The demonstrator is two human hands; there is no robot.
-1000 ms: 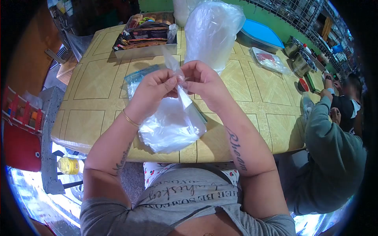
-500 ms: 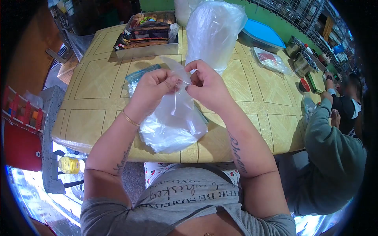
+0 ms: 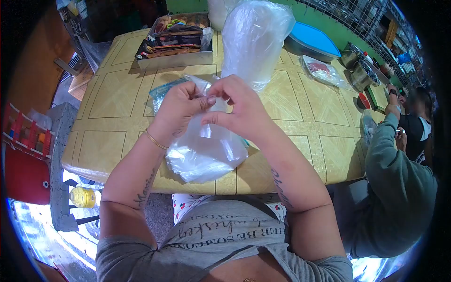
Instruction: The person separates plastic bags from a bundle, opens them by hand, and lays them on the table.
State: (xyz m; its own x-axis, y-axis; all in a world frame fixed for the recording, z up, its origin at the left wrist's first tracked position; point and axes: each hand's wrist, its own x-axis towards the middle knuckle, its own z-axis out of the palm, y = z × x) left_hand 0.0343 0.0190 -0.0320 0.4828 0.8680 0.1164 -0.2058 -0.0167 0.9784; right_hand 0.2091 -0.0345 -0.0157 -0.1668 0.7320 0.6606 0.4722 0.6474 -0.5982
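My left hand [image 3: 181, 109] is closed in a pinch on the upper part of a clear plastic bag [image 3: 201, 84], above the table. Close beside it, my right hand [image 3: 239, 107] has its thumb stretched out apart from its bent fingers. Those fingertips are at the plastic near my left thumb; whether they touch it is hard to see. Below both hands lies a pile of clear plastic bags [image 3: 202, 162], loosely spread near the table's front edge. A packet with a blue-green edge [image 3: 164, 89] lies partly hidden behind my left hand.
A large plastic bundle [image 3: 253, 44] stands at the back of the table [image 3: 108, 98]. Left of it is a tray [image 3: 181, 60] of packed goods; right are a blue-lidded container [image 3: 314, 40], a wrapped pack [image 3: 324, 70] and metal pots [image 3: 361, 75]. A person in a green sleeve [image 3: 387, 155] is at right.
My right hand has shifted slightly left and down, and its thumb has swung away from the fingers. The raised plastic between my hands has sunk lower and folded. My left hand stays pinched.
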